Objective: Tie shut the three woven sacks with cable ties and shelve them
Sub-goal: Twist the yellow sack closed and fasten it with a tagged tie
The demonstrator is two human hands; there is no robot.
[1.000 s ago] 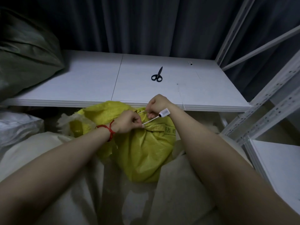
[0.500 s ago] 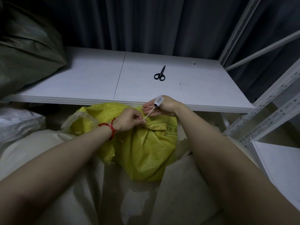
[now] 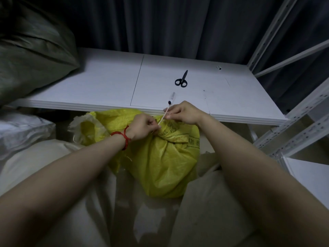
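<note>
The white shelf board (image 3: 106, 86) carries black scissors (image 3: 181, 80) just right of its middle seam, blades towards the back edge. A dark green sack (image 3: 32, 50) rests on its left end. A small white item (image 3: 218, 67), possibly a plastic piece, lies near the back right corner.

Dim, murky light; wide-angle edge distortion.

Bright yellow sack (image 3: 165, 166) with dark printed characters under the left hand (image 3: 144, 127) and right hand (image 3: 183, 113), a pale cable tie (image 3: 162, 120) between them. Red cord (image 3: 122, 138) on the left wrist. Beyond the hands, black scissors (image 3: 181, 80) on a white shelf (image 3: 106, 82); further left, a dull green sack (image 3: 32, 56).
</note>
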